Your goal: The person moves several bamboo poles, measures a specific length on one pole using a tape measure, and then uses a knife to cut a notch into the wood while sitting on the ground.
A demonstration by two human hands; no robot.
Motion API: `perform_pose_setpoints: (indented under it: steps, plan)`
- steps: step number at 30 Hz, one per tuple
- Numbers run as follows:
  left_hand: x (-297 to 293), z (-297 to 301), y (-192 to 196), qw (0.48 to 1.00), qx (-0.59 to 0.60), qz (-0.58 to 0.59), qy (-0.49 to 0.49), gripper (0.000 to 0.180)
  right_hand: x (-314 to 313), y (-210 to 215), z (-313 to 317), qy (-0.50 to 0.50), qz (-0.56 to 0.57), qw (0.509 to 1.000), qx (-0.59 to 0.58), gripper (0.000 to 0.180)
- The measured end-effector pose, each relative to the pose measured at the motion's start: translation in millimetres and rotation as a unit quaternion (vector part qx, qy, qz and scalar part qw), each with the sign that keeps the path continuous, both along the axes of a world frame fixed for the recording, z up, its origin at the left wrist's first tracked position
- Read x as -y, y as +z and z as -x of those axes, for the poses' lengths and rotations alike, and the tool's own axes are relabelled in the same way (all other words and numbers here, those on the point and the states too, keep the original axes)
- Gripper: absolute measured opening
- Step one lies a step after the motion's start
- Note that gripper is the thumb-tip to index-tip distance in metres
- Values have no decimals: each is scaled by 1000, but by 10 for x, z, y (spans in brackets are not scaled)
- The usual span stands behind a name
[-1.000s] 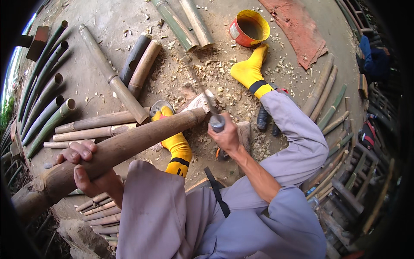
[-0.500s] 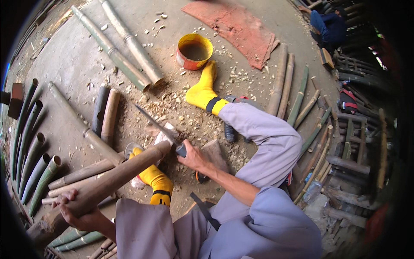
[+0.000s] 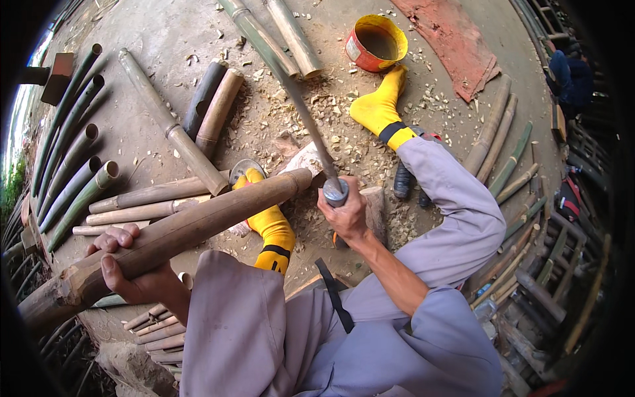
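My left hand point(image 3: 142, 268) wraps round a thick brown bamboo pole point(image 3: 198, 228) near its lower left end. The pole slants up to the right, and its far end lies beside a pale chopped piece of wood point(image 3: 305, 159). In my closed right hand point(image 3: 347, 210) is the handle of a machete point(image 3: 307, 119). Its long narrow blade points up and away, over the chip-strewn ground, apart from the pole. Below the pole's far end my left foot shows in a yellow sock point(image 3: 271, 228).
A yellow and red bucket point(image 3: 376, 45) holding dark liquid stands beyond my right foot point(image 3: 380, 109). Cut bamboo poles lie at left point(image 3: 169, 135) and right point(image 3: 489, 132). A faded red sheet point(image 3: 456, 46) lies at the back. Another person point(image 3: 574, 76) is at far right.
The machete has swung from pointing left to pointing steeply up and away, its handle end now toward me. The whole view has shifted, with the floor things farther right and higher.
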State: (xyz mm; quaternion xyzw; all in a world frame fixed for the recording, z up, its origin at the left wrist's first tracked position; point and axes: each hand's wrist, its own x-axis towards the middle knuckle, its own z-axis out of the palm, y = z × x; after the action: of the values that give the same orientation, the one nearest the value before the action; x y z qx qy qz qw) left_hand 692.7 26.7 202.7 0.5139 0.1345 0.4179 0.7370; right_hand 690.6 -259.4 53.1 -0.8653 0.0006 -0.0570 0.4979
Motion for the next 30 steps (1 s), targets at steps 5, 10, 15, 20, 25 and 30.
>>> perform_pose_setpoints:
  steps: [5,10,15,20,25,30]
  plan:
    - [146,-57,76,999,-15,14,39,40,178,-382,-88,74,114,958,-254,32]
    - [87,8,21,998,-23,23,57,35,37,165,-74,-8,4,998,-60,35]
    - [209,1,73,998,-24,22,51,36,131,-298,-22,95,139,962,-214,35]
    - [247,-26,94,999,-14,4,50,44,61,109,-85,46,48,987,-144,36]
    - [245,-18,73,999,-22,7,45,43,104,-304,-33,69,96,986,-115,31]
    - [186,7,11,996,71,-37,-40,45,232,-170,-109,93,123,958,-243,38]
